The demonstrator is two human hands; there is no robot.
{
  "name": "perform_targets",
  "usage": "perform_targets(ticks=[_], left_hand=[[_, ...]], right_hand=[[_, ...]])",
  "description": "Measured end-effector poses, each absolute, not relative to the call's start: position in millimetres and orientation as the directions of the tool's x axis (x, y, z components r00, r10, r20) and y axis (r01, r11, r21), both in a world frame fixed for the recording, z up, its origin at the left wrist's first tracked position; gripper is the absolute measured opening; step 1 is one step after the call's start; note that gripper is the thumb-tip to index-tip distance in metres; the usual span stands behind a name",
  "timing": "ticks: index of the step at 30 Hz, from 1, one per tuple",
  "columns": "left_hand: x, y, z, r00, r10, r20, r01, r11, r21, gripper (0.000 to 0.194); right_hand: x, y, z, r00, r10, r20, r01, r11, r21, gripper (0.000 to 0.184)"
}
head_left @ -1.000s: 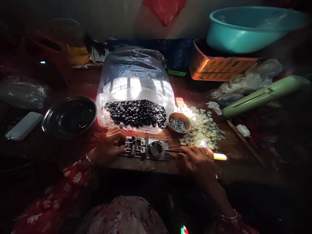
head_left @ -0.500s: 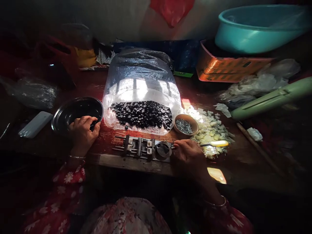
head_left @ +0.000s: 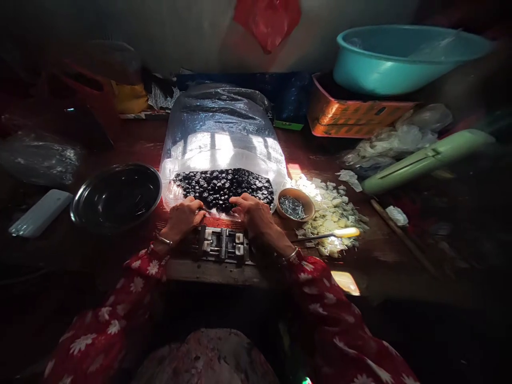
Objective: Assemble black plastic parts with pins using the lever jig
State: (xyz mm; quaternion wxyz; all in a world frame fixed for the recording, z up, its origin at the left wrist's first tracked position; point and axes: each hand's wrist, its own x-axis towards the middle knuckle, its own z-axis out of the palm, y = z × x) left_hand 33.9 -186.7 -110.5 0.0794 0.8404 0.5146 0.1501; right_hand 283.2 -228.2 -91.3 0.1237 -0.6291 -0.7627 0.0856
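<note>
A heap of small black round parts (head_left: 224, 186) lies at the mouth of a translucent woven sack (head_left: 224, 125). My left hand (head_left: 184, 217) is at the heap's near left edge, fingers curled with the thumb close to them. At the near right edge, my right hand (head_left: 254, 213) reaches in, thumb and fingers drawn together. Whatever either hand pinches is too small or hidden. Between my wrists, a metal clamping fixture (head_left: 224, 244) with white blocks sits at the table's front edge. My right forearm covers its right end. Beside that forearm lies a screwdriver with a yellow handle (head_left: 346, 232).
A steel bowl (head_left: 80, 205) stands left, near a white oblong device (head_left: 40, 213). At right are a small bowl of metal pins (head_left: 307, 198) and a pile of pale pieces (head_left: 336, 210). Behind are an orange basket (head_left: 352, 120), a turquoise basin (head_left: 384, 69) and a green tube-like object (head_left: 432, 160).
My left hand has left the steel bowl and moved right to the black parts. My right hand has let go of the screwdriver and moved left to the heap. The view has shifted slightly.
</note>
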Motion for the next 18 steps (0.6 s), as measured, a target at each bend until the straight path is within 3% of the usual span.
perform_targets(ticks=[3,11,18], left_hand=[[35,-182,-116,0.423,0.889,0.177,0.824,-0.458,0.333,0.019],[27,-212,-99,0.424,0.845,0.325,0.588,-0.530,0.611,0.018],[31,-258,-91,0.507,0.771,0.386,0.430,-0.614,0.662,0.013]], right_hand=[[277,-219,-92,-0.209,0.977,0.042,0.958,0.213,-0.193,0.022],[290,-230,-103,-0.220,0.966,0.136,0.958,0.240,-0.159,0.023],[286,-230,-98,-0.216,0.976,0.038,0.975,0.218,-0.049,0.026]])
